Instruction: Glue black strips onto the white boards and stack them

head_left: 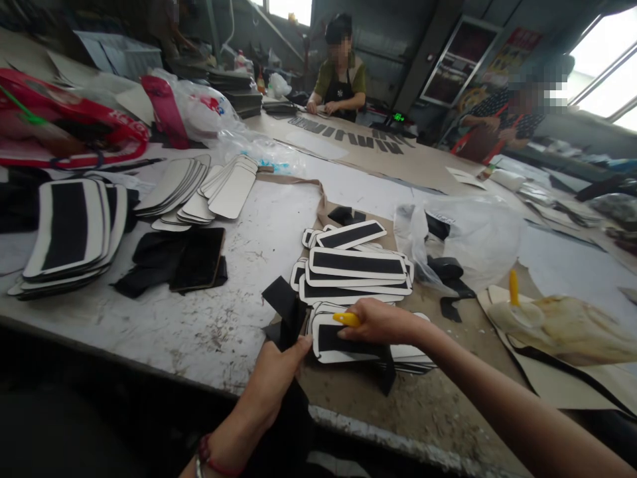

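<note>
My left hand [273, 378] is closed at the near table edge, pinching the left end of a white piece with a black strip on it [343, 345]; black fabric pieces [286, 305] lie right by it. My right hand [381, 322] is closed on a yellow-handled tool [347, 319] and presses down on the same piece. Behind it lies a pile of similar white pieces with black strips [355, 269].
Stacks of white pieces [199, 189] and black-faced ones [70, 232] lie at left, with black pads [189, 259]. A clear plastic bag [468, 236] and a glue-smeared dish with a yellow brush [562, 325] sit at right. Two people work at the far side.
</note>
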{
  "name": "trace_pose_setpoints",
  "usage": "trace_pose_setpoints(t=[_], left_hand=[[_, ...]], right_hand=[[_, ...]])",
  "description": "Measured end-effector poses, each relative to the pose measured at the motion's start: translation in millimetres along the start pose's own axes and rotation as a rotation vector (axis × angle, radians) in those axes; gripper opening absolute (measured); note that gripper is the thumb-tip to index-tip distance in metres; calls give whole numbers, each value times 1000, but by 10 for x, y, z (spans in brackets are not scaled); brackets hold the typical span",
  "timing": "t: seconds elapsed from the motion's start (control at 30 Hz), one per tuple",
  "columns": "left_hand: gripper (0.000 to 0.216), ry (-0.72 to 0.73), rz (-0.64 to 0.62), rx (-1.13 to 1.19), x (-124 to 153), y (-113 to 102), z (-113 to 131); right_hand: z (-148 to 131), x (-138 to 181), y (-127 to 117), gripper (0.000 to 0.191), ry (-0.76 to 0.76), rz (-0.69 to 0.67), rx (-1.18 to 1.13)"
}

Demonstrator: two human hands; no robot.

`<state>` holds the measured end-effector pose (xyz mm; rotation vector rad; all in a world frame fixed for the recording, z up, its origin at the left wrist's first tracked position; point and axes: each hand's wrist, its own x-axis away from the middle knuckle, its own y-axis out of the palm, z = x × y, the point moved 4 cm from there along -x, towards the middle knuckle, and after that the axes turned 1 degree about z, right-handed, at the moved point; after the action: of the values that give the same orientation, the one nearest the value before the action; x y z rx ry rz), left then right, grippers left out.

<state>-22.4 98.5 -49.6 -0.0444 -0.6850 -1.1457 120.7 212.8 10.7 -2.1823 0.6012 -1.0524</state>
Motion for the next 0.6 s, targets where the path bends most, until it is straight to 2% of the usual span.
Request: trace_pose_setpoints(t=[0.2, 0.37, 0.5, 0.6], left_hand=[[33, -24, 2, -20, -27, 4, -19], [33, -3, 52, -89, -30, 5, 0], [34, 31, 45, -173, -76, -8, -44], [35, 76, 59, -189, -107, -22, -62]], right_hand=[[-63, -100, -19, 35, -35, -36, 76], [-104, -104, -42, 33, -25, -62, 136], [-111, -92, -54, 22, -5, -152, 213], [-97, -96, -52, 24, -3, -182, 275]])
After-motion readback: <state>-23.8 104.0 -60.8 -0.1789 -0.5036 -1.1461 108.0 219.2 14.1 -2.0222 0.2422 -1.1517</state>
